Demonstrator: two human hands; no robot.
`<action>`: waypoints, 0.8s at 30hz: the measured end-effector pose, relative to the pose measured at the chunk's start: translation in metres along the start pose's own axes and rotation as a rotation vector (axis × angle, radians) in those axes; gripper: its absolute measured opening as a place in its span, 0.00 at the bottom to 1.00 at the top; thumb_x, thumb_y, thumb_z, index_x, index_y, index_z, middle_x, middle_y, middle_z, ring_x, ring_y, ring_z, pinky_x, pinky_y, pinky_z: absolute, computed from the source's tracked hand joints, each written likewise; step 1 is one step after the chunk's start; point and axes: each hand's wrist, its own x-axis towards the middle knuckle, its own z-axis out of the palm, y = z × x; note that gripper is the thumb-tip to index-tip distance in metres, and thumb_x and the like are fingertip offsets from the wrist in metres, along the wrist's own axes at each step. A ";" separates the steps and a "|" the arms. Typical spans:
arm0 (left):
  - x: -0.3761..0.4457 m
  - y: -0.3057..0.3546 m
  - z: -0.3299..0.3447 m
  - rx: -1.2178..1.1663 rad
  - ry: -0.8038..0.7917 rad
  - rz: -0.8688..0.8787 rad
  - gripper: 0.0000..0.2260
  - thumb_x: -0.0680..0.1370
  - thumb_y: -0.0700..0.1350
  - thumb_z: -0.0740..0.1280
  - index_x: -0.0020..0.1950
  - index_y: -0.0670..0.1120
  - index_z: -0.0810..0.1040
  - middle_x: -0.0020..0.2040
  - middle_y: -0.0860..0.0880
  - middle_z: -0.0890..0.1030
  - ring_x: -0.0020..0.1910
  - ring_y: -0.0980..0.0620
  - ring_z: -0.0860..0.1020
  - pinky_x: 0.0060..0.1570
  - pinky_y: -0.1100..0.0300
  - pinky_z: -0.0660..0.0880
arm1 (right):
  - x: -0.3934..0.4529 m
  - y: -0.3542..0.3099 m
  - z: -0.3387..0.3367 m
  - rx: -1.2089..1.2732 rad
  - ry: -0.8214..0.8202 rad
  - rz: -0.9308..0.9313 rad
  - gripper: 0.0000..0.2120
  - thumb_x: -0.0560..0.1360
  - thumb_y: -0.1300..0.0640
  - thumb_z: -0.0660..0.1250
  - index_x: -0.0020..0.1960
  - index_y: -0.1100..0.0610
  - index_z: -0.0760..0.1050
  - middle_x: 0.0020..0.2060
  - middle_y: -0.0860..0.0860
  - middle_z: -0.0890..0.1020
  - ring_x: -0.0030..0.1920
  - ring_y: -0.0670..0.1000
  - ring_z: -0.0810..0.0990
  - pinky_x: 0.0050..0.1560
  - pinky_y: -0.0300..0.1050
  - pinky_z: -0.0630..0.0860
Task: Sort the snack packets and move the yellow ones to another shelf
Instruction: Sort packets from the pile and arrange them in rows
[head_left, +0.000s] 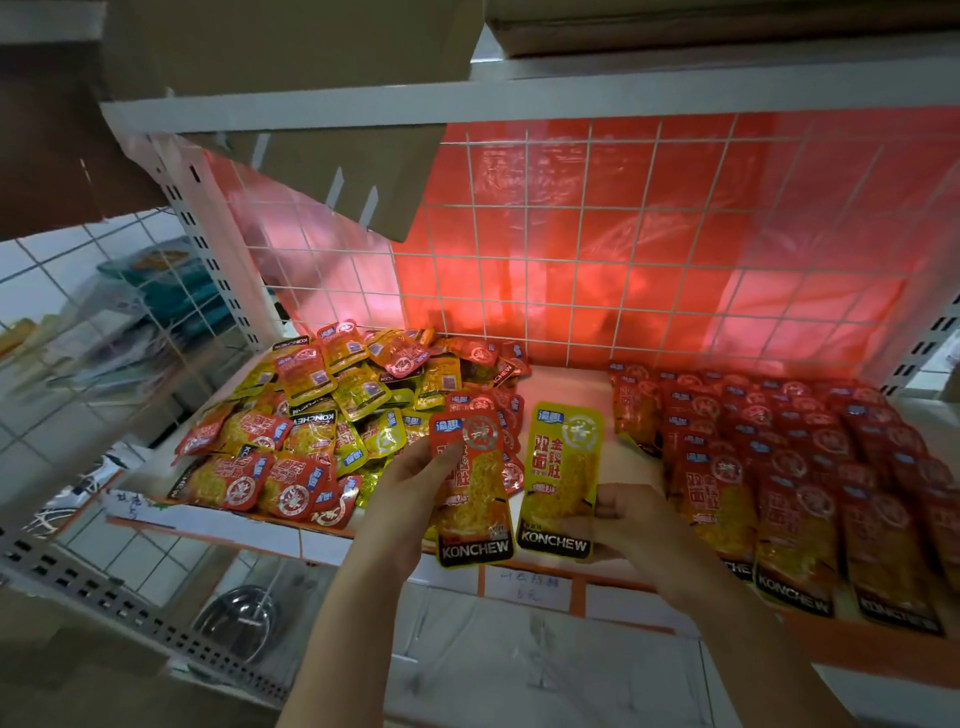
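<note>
White shelf (566, 384) backed by wire grid and red plastic. Left hand (415, 478) grips a red packet (475, 499), right hand (618, 514) pinches a yellow packet (563, 467), both over the shelf's front between the mixed pile (332, 415) and red rows (779, 467).

red packet rows (810, 467) cut off right, price labels (530, 584) illegible

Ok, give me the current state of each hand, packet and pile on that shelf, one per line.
left hand: grips the red packet
red packet: held upright, off the shelf
right hand: pinches the yellow packet
yellow packet: held upright beside the red one
mixed pile: unsorted heap, red and yellow, at left
red rows: sorted, overlapping, at right
</note>
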 end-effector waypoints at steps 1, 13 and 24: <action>0.001 0.001 0.001 0.014 -0.006 0.002 0.05 0.78 0.43 0.65 0.49 0.48 0.81 0.43 0.49 0.85 0.41 0.52 0.83 0.48 0.51 0.78 | 0.000 0.000 -0.002 -0.025 -0.005 0.006 0.07 0.70 0.65 0.71 0.49 0.63 0.82 0.42 0.57 0.85 0.39 0.49 0.84 0.38 0.38 0.78; 0.006 0.004 0.021 0.108 -0.060 -0.011 0.05 0.76 0.44 0.68 0.48 0.45 0.82 0.44 0.47 0.85 0.42 0.51 0.83 0.47 0.55 0.79 | -0.021 -0.003 -0.017 -0.200 0.086 -0.016 0.18 0.70 0.57 0.73 0.45 0.73 0.76 0.32 0.58 0.77 0.28 0.46 0.79 0.33 0.40 0.77; 0.017 0.002 0.074 0.116 -0.207 -0.047 0.03 0.76 0.41 0.68 0.43 0.46 0.80 0.36 0.51 0.84 0.35 0.55 0.82 0.32 0.62 0.77 | -0.059 0.003 -0.060 -0.216 0.127 0.021 0.08 0.73 0.60 0.69 0.52 0.58 0.79 0.40 0.55 0.84 0.34 0.48 0.82 0.34 0.37 0.78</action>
